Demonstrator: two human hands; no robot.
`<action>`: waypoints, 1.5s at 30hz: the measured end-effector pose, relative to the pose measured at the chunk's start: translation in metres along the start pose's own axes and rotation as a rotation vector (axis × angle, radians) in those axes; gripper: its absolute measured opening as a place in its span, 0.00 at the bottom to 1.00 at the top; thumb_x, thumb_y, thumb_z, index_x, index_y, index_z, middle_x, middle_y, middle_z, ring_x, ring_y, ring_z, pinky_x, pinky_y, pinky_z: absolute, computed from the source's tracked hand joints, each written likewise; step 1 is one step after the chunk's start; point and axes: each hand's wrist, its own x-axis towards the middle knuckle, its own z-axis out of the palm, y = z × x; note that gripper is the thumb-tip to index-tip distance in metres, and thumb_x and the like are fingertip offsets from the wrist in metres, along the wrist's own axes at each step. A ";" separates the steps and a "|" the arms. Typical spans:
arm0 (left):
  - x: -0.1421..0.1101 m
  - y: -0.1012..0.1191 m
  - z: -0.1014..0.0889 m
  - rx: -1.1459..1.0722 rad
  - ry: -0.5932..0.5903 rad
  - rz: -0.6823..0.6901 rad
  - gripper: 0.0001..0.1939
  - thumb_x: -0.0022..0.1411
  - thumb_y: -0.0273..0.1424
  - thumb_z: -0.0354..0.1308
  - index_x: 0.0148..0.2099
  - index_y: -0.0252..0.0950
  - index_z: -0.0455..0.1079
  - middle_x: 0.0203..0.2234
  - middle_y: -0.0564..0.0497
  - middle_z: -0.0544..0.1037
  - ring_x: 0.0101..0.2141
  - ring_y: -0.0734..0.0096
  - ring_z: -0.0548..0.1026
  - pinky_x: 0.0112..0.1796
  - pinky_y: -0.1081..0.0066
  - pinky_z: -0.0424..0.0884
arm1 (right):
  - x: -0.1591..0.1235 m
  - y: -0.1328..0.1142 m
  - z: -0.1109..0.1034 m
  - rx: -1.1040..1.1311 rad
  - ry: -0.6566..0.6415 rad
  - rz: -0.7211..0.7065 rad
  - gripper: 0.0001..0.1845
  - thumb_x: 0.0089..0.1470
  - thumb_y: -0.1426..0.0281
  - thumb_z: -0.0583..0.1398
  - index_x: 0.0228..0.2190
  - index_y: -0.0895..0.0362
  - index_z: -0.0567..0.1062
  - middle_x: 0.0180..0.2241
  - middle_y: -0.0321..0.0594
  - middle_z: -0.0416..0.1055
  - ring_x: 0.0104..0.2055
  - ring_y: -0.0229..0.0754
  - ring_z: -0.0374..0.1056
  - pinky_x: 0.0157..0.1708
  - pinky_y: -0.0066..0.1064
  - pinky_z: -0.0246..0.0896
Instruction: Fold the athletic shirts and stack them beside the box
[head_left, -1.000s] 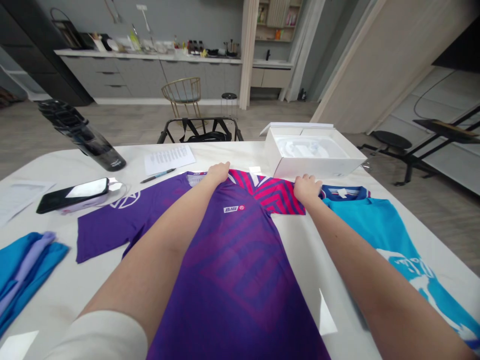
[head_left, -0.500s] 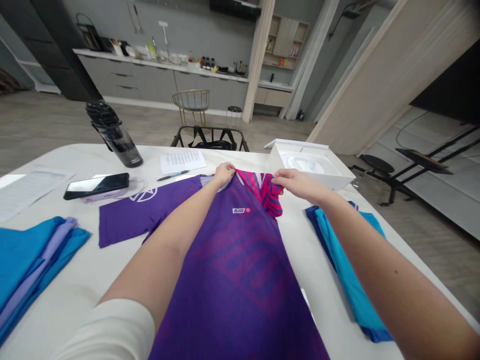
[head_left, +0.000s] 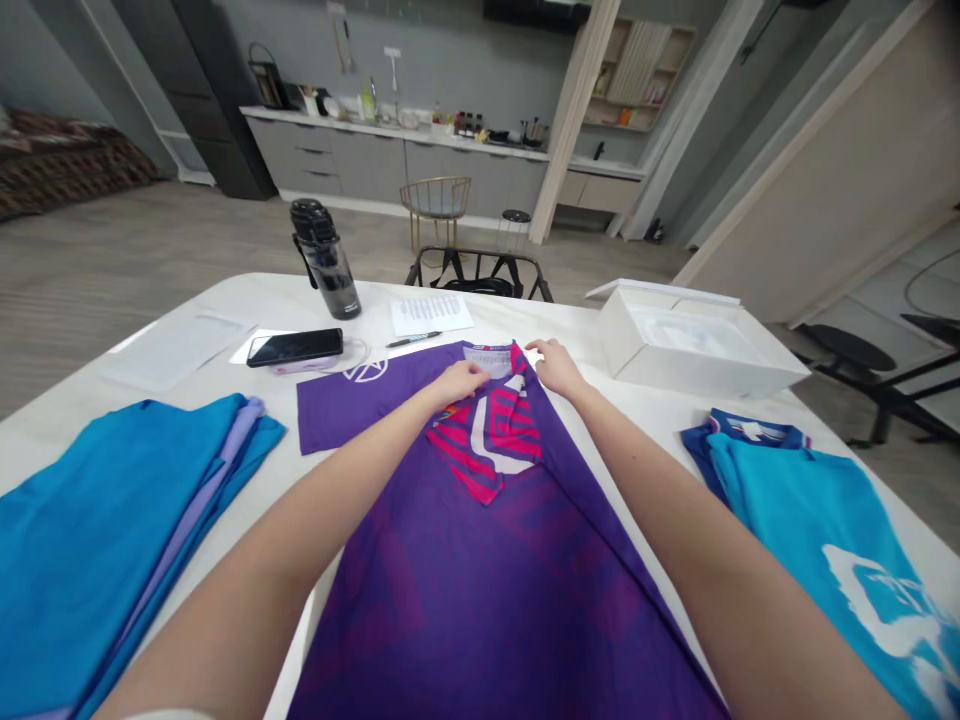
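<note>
A purple short-sleeved jersey (head_left: pixel 465 580) lies spread on the table, its collar away from me. The right sleeve (head_left: pixel 516 425) is folded inward over the chest, and its pink-and-red striped inside shows. My left hand (head_left: pixel 459 382) is closed on the cloth just left of the collar opening, with a striped edge under its fingers. At the folded right shoulder is my right hand (head_left: pixel 556 368); its index finger and thumb are slightly apart, fingertips close to the jersey's edge. The left sleeve (head_left: pixel 330 410), with a white emblem, lies flat.
Blue and lilac garments (head_left: pixel 150 500) lie on the left, folded blue garments (head_left: pixel 817 520) on the right. Farther back are a phone (head_left: pixel 296 346), a dark bottle (head_left: pixel 328 262), a pen (head_left: pixel 412 339), printed paper (head_left: pixel 431 314) and an open white box (head_left: pixel 697 335). A chair (head_left: pixel 480 275) stands behind the table.
The right sleeve has gone from beside the shoulder to lying across the chest, covering the logo. My right hand has come off the sleeve. The camera view has shifted left.
</note>
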 end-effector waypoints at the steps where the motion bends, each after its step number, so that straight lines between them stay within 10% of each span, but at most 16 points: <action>1: -0.010 -0.001 0.004 0.185 0.030 0.037 0.18 0.63 0.47 0.61 0.43 0.36 0.74 0.40 0.40 0.82 0.41 0.53 0.81 0.43 0.61 0.76 | 0.004 0.009 0.006 -0.072 -0.027 -0.018 0.30 0.56 0.79 0.55 0.58 0.50 0.74 0.58 0.50 0.68 0.58 0.55 0.65 0.54 0.45 0.65; 9: -0.067 0.000 0.019 0.783 0.056 0.109 0.19 0.69 0.43 0.54 0.51 0.34 0.74 0.52 0.31 0.76 0.54 0.40 0.75 0.52 0.49 0.70 | 0.035 0.015 0.032 -0.185 -0.092 -0.152 0.34 0.65 0.73 0.49 0.68 0.39 0.59 0.72 0.46 0.48 0.70 0.62 0.49 0.57 0.66 0.59; 17: -0.081 -0.020 0.001 0.528 0.146 0.212 0.15 0.71 0.43 0.52 0.35 0.41 0.72 0.33 0.47 0.80 0.39 0.56 0.78 0.43 0.60 0.69 | 0.053 0.022 0.041 -0.149 -0.053 -0.077 0.16 0.66 0.64 0.53 0.46 0.52 0.79 0.63 0.51 0.62 0.65 0.60 0.56 0.57 0.61 0.61; 26: -0.052 0.019 -0.045 0.290 0.244 0.256 0.14 0.65 0.40 0.60 0.30 0.38 0.71 0.24 0.53 0.75 0.29 0.67 0.72 0.32 0.69 0.62 | 0.065 0.036 0.017 -0.086 0.121 -0.002 0.14 0.63 0.68 0.54 0.42 0.60 0.78 0.53 0.54 0.69 0.55 0.54 0.66 0.56 0.41 0.62; 34: 0.009 -0.026 -0.063 0.532 0.322 0.090 0.12 0.70 0.39 0.55 0.40 0.38 0.76 0.37 0.43 0.81 0.41 0.57 0.77 0.43 0.65 0.69 | 0.067 0.031 0.032 -0.178 0.098 0.081 0.17 0.66 0.68 0.50 0.46 0.56 0.77 0.53 0.55 0.68 0.55 0.57 0.64 0.50 0.48 0.64; 40: -0.001 -0.033 -0.050 0.731 0.485 0.251 0.19 0.74 0.36 0.47 0.60 0.36 0.68 0.55 0.36 0.74 0.57 0.50 0.70 0.58 0.55 0.62 | 0.050 0.036 0.041 -0.075 0.206 0.171 0.22 0.64 0.69 0.51 0.57 0.53 0.68 0.58 0.53 0.65 0.56 0.58 0.63 0.51 0.50 0.62; 45: -0.028 -0.031 -0.029 0.811 0.266 0.465 0.26 0.74 0.42 0.46 0.69 0.40 0.62 0.66 0.40 0.65 0.67 0.53 0.60 0.67 0.54 0.49 | 0.007 0.024 0.038 -0.066 0.134 -0.079 0.23 0.68 0.57 0.50 0.58 0.53 0.70 0.61 0.52 0.67 0.61 0.59 0.61 0.58 0.55 0.57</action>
